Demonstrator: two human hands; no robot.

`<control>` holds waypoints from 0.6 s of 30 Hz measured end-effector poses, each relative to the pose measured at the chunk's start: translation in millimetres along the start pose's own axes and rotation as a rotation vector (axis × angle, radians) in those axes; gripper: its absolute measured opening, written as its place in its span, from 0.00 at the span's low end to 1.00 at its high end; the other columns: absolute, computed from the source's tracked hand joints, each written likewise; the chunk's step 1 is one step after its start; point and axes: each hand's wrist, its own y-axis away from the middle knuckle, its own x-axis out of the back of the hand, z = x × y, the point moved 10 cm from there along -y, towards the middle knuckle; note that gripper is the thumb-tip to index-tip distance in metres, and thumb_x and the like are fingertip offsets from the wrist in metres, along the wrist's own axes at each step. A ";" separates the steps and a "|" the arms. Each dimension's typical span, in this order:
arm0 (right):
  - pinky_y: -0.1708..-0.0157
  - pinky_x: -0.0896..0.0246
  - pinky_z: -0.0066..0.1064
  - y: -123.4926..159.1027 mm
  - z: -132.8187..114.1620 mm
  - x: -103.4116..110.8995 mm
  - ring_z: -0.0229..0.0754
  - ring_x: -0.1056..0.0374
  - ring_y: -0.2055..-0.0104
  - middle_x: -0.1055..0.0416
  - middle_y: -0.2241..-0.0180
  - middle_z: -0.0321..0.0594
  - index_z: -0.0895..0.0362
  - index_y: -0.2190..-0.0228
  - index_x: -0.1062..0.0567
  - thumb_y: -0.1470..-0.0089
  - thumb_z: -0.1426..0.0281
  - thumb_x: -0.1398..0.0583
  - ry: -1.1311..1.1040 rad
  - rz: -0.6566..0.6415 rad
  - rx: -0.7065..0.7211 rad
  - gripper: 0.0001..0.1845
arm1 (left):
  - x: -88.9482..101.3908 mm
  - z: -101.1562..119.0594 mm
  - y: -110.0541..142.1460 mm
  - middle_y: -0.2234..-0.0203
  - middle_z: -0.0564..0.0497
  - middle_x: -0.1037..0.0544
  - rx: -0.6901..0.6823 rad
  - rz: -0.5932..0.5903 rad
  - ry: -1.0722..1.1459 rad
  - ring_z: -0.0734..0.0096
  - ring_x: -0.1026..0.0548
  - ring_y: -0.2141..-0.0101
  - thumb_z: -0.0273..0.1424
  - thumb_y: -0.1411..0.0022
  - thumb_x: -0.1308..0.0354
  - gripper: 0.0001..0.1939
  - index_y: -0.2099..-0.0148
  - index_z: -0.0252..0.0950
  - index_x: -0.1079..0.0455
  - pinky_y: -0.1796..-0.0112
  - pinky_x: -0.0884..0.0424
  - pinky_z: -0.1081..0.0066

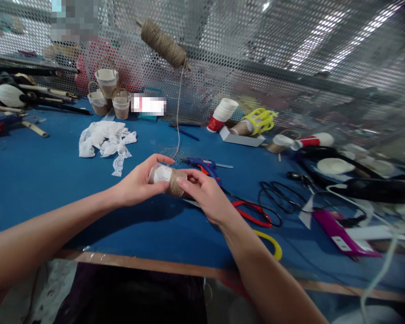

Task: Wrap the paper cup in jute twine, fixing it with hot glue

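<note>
A small paper cup is tipped on its side between the two hands, over the blue table. The left hand holds its white end, thumb on the near side and pointing finger over the far side. The right hand grips the other end, where brown string is wound around it. More string hangs from a big roll down to near the left fingertips. A blue glue gun lies just past the right hand.

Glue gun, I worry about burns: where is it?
The glue gun lies on the table near the head view's centre, just beyond the right hand.
</note>
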 end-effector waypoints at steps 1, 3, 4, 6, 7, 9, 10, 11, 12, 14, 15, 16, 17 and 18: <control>0.64 0.37 0.35 0.0 -0.8 -0.2 0.40 0.33 0.66 0.29 0.66 0.41 0.58 0.62 0.31 0.55 0.59 0.39 0.008 -0.001 0.006 0.20 | -0.2 0.9 0.0 0.75 0.57 0.36 -0.009 -0.009 -0.005 0.81 0.41 0.79 0.27 0.48 0.47 0.21 0.51 0.33 0.44 0.78 0.43 0.79; 0.64 0.37 0.34 0.1 -2.4 -0.5 0.40 0.33 0.65 0.29 0.66 0.42 0.58 0.62 0.31 0.55 0.59 0.40 0.024 -0.002 0.018 0.19 | -0.1 3.0 -0.1 0.74 0.55 0.36 -0.029 -0.018 -0.012 0.80 0.40 0.78 0.27 0.48 0.47 0.20 0.52 0.32 0.44 0.77 0.43 0.78; 0.64 0.37 0.34 0.2 -3.2 -0.5 0.40 0.33 0.65 0.29 0.66 0.42 0.58 0.62 0.31 0.55 0.59 0.40 0.032 -0.001 0.024 0.20 | 0.3 3.7 -0.2 0.73 0.55 0.35 -0.037 -0.017 -0.015 0.80 0.40 0.77 0.28 0.47 0.48 0.19 0.52 0.32 0.44 0.76 0.42 0.78; 0.65 0.37 0.35 0.7 -4.2 -0.2 0.40 0.33 0.66 0.29 0.65 0.42 0.58 0.61 0.31 0.54 0.60 0.40 0.045 0.003 0.031 0.20 | 1.3 4.6 -0.3 0.73 0.55 0.35 -0.049 -0.006 -0.024 0.80 0.40 0.77 0.28 0.47 0.48 0.18 0.53 0.31 0.43 0.76 0.42 0.78; 0.65 0.37 0.35 1.0 -4.3 -0.2 0.39 0.32 0.67 0.29 0.65 0.42 0.58 0.61 0.31 0.54 0.60 0.40 0.052 0.003 0.032 0.20 | 1.9 4.7 -0.4 0.73 0.55 0.35 -0.052 0.002 -0.029 0.80 0.40 0.77 0.29 0.47 0.48 0.18 0.53 0.31 0.43 0.76 0.42 0.78; 0.65 0.37 0.35 1.7 -5.0 -0.3 0.39 0.32 0.67 0.29 0.66 0.41 0.58 0.61 0.32 0.54 0.60 0.40 0.062 0.002 0.038 0.19 | 2.7 4.4 -0.4 0.73 0.55 0.35 -0.050 0.017 -0.043 0.80 0.40 0.77 0.29 0.47 0.47 0.17 0.54 0.31 0.42 0.76 0.41 0.78; 0.65 0.37 0.35 1.9 -5.3 -0.3 0.39 0.32 0.68 0.29 0.65 0.41 0.58 0.61 0.32 0.54 0.60 0.40 0.065 0.001 0.041 0.19 | 2.7 4.2 -0.3 0.73 0.55 0.35 -0.049 0.021 -0.047 0.80 0.40 0.77 0.29 0.47 0.47 0.17 0.54 0.31 0.42 0.76 0.41 0.78; 0.64 0.37 0.35 2.1 -5.2 -0.5 0.39 0.32 0.67 0.29 0.65 0.41 0.58 0.61 0.32 0.54 0.60 0.40 0.066 0.000 0.041 0.19 | 2.6 4.1 -0.2 0.73 0.55 0.35 -0.047 0.022 -0.050 0.80 0.40 0.77 0.29 0.47 0.47 0.17 0.54 0.32 0.42 0.76 0.41 0.79; 0.65 0.37 0.34 2.0 -5.0 -0.3 0.38 0.33 0.67 0.29 0.65 0.41 0.58 0.61 0.32 0.54 0.61 0.40 0.062 0.001 0.039 0.19 | 2.3 4.0 -0.1 0.73 0.55 0.35 -0.045 0.021 -0.052 0.80 0.40 0.77 0.29 0.46 0.47 0.16 0.54 0.32 0.42 0.76 0.41 0.79; 0.65 0.37 0.34 1.5 -3.3 0.0 0.38 0.33 0.67 0.29 0.66 0.41 0.58 0.62 0.31 0.54 0.61 0.40 0.037 0.006 0.027 0.18 | 1.7 3.7 0.1 0.74 0.56 0.36 -0.042 0.016 -0.052 0.81 0.40 0.77 0.29 0.46 0.47 0.16 0.55 0.32 0.42 0.77 0.41 0.79; 0.65 0.38 0.34 1.0 -2.0 0.0 0.38 0.33 0.67 0.29 0.66 0.41 0.58 0.62 0.31 0.54 0.61 0.39 0.013 0.007 0.016 0.18 | 1.7 3.8 0.1 0.74 0.56 0.36 -0.044 0.014 -0.049 0.81 0.40 0.77 0.29 0.46 0.47 0.16 0.54 0.32 0.42 0.77 0.41 0.79; 0.65 0.38 0.34 0.4 -0.5 -0.1 0.38 0.33 0.67 0.30 0.67 0.40 0.58 0.63 0.31 0.55 0.61 0.39 -0.023 0.007 0.003 0.18 | 2.2 4.1 -0.1 0.74 0.56 0.35 -0.049 0.015 -0.041 0.81 0.39 0.77 0.29 0.45 0.47 0.16 0.54 0.31 0.42 0.76 0.40 0.79; 0.65 0.38 0.34 -0.3 1.3 -0.2 0.38 0.34 0.68 0.30 0.69 0.40 0.59 0.64 0.30 0.56 0.61 0.39 -0.072 0.008 -0.012 0.18 | 3.5 4.6 -0.5 0.74 0.55 0.35 -0.056 0.022 -0.027 0.80 0.38 0.77 0.30 0.45 0.47 0.16 0.54 0.32 0.42 0.76 0.40 0.79; 0.66 0.37 0.33 -1.0 3.1 -0.1 0.38 0.34 0.68 0.30 0.69 0.39 0.59 0.64 0.30 0.56 0.61 0.38 -0.128 0.011 -0.029 0.18 | 6.3 5.6 -1.1 0.73 0.55 0.34 -0.070 0.041 -0.011 0.80 0.37 0.76 0.30 0.44 0.48 0.16 0.53 0.32 0.43 0.76 0.39 0.78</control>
